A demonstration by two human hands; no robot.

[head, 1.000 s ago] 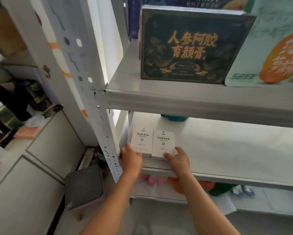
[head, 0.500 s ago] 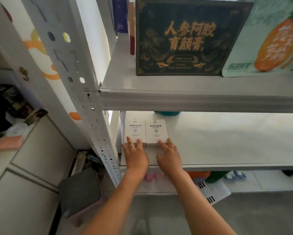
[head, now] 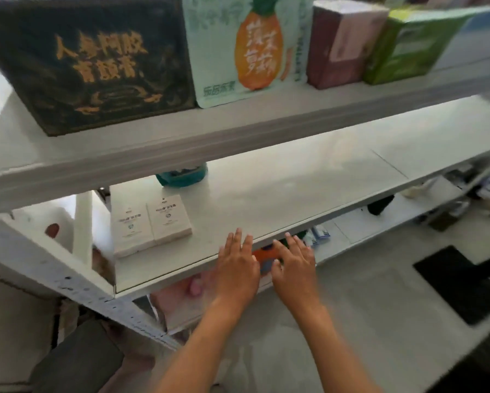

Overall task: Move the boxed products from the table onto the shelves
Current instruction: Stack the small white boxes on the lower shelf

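Boxes (head: 150,224) lie flat, touching side by side at the shelf's (head: 295,194) left end, likely saving room; both hands, left (head: 236,268) and right (head: 293,265), hover spread, holding nothing

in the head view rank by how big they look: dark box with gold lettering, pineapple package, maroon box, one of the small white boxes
1. dark box with gold lettering
2. pineapple package
3. maroon box
4. small white box, the right one of the pair; its twin looks alike.
The dark box stands nearest the camera, which may exaggerate its lead.
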